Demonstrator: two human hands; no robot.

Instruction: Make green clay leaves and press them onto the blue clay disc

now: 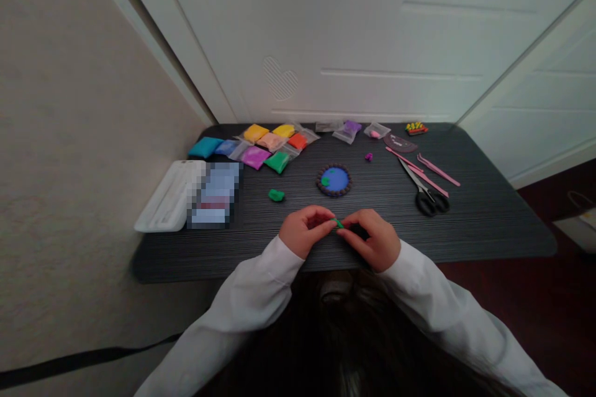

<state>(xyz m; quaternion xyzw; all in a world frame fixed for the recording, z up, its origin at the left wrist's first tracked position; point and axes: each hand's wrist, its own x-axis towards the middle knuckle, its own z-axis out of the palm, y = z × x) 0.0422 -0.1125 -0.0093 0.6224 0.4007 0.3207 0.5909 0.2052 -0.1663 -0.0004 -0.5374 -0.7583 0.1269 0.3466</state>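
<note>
Thin strip of soft, bright-green clay-like material (339, 223) pinched between the fingertips of my left hand (305, 229) and right hand (374, 239), over the near part of the dark, streaked surface (261, 248). Just beyond: round blue disc with beaded brown rim (339, 181), green patches on it. Left of that, a green clay-like lump (276, 195). Well right, black-handled metal scissors (426, 193) beside slender pink tweezers (438, 169).

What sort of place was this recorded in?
Probably a room in a home, at a small craft table: bags of coloured clay lie on it with scissors, and a white panelled door or cupboard front stands behind.
</note>
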